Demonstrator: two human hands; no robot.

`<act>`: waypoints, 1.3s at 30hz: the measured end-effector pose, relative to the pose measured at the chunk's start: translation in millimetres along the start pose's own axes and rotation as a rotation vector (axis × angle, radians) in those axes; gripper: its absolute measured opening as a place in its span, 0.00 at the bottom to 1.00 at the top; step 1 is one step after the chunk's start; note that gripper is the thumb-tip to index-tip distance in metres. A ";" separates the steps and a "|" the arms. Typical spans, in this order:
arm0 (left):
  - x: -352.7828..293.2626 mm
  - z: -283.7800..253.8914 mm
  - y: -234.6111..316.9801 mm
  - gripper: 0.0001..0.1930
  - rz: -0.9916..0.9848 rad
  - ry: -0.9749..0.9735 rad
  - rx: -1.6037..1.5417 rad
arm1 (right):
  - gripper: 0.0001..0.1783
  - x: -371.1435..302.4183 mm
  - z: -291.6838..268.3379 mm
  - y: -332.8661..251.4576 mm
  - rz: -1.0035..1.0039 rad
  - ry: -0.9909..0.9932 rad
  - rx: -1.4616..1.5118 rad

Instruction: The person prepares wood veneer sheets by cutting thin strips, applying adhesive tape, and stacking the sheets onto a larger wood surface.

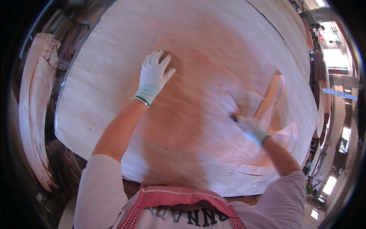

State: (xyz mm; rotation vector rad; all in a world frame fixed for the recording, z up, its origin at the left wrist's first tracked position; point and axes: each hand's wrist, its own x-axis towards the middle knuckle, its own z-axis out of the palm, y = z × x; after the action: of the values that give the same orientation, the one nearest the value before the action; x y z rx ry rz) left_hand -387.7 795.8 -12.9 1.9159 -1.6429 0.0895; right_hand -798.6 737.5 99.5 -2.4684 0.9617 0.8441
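My left hand [155, 72], in a white knit glove with a green-edged cuff, rests on a large pale wood veneer sheet [183, 152]. Its fingers are stretched and the thumb stands apart; nothing is in it. To the right, my gloved right hand [251, 129] is smeared by motion, low over the veneer. A small dark and brown object [235, 115] sticks out at its fingers, too blurred to name. Just beyond that hand a loose veneer strip [271, 93] curls up from the surface. Thin crack or seam lines run through the sheet near it.
Long veneer offcuts [34, 99] stand in a bundle at the left, beyond the sheet's edge, with broken scraps [70, 164] below. More stacked veneer [320, 76] and a bright workshop background lie at the right. My apron's red checked edge [183, 192] is against the near side.
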 end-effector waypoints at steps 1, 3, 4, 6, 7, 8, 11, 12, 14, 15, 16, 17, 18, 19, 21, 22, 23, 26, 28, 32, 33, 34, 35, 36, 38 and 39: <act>-0.9 -0.5 -2.2 0.23 -0.010 -0.006 -0.005 | 0.12 -18.9 -5.0 23.4 -0.107 0.099 0.075; 0.4 -0.4 -3.8 0.27 -0.012 0.009 0.017 | 0.13 9.2 -13.5 21.6 -0.024 0.275 0.097; -3.1 -3.6 -1.6 0.29 -0.013 0.008 0.029 | 0.13 23.6 -18.9 10.7 0.018 0.358 0.116; -7.2 -9.7 4.5 0.34 -0.129 0.023 -0.079 | 0.13 103.2 -38.5 -28.3 -0.048 0.420 0.160; -6.7 -11.6 3.7 0.37 -0.183 0.034 -0.132 | 0.13 141.8 -59.5 -67.1 -0.116 0.461 0.153; -3.2 -14.5 4.2 0.42 -0.168 0.014 -0.207 | 0.13 175.0 -85.3 -108.7 -0.077 0.411 0.112; 3.9 -6.9 3.0 0.38 -0.177 -0.083 -0.437 | 0.09 248.8 -111.3 -173.2 -0.285 0.384 -0.242; 6.2 -4.2 5.8 0.36 -0.107 -0.058 -0.324 | 0.09 259.3 -107.6 -167.1 -0.304 0.326 -0.326; 7.0 -4.3 -2.3 0.32 0.008 -0.004 -0.111 | 0.10 240.7 -96.3 -152.2 -0.244 0.391 -0.180; 7.5 -3.3 -3.7 0.30 0.013 -0.002 -0.049 | 0.10 224.7 -93.5 -136.8 -0.199 0.428 -0.116; 6.5 -2.9 -5.5 0.28 0.022 0.002 0.011 | 0.12 198.2 -76.0 -106.1 -0.107 0.414 -0.080; 3.6 -2.9 -7.6 0.26 0.029 0.012 0.080 | 0.12 159.1 -54.0 -79.4 0.051 0.381 -0.007; 0.1 -1.9 -8.6 0.26 0.019 0.009 0.092 | 0.12 114.8 -26.2 -58.0 0.199 0.354 0.064; -0.3 -0.2 -6.9 0.25 0.018 0.010 0.104 | 0.14 68.5 9.2 -38.7 0.335 0.345 0.102; 1.5 4.4 -4.0 0.26 0.027 0.013 0.103 | 0.18 -21.0 100.4 -26.1 0.599 0.298 0.119; 0.3 7.0 -4.5 0.26 0.033 0.014 0.098 | 0.20 -41.2 121.0 -24.4 0.635 0.341 0.145; -2.0 9.7 -3.4 0.26 0.037 0.016 0.094 | 0.20 -49.1 123.3 -22.2 0.603 0.472 0.211; 1.4 4.6 0.6 0.23 0.097 0.077 0.133 | 0.17 -33.5 104.4 -21.8 0.384 1.031 0.466; 0.1 -1.6 11.4 0.19 0.114 -0.025 0.187 | 0.17 -14.2 82.3 0.1 0.450 0.900 0.670; 0.3 -15.3 49.9 0.08 0.179 -0.126 0.366 | 0.22 23.8 38.4 37.8 0.432 0.964 0.741; -8.5 -8.6 51.5 0.06 0.210 -0.072 0.418 | 0.24 38.9 26.2 44.1 0.394 0.945 0.690; -14.4 -5.9 53.6 0.06 0.196 -0.041 0.380 | 0.25 50.1 12.6 48.2 0.356 0.925 0.635; -18.6 -3.5 54.7 0.05 0.184 -0.009 0.341 | 0.27 60.8 -1.4 50.7 0.320 0.907 0.579; -20.7 -2.8 55.3 0.05 0.169 0.024 0.299 | 0.26 73.3 -10.1 52.2 0.298 0.903 0.525; -17.0 -5.0 48.2 0.04 0.185 -0.087 0.351 | 0.25 83.2 -14.8 52.0 0.381 0.727 0.425; -11.5 -12.5 49.7 0.04 0.196 -0.147 0.377 | 0.24 88.4 -16.0 51.9 0.425 0.638 0.378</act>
State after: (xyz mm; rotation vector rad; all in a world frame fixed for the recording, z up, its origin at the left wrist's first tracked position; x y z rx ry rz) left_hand -431.8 809.5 12.2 2.0654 -2.0263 0.3690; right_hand -776.5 649.6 49.0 -2.2447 1.7174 -0.0678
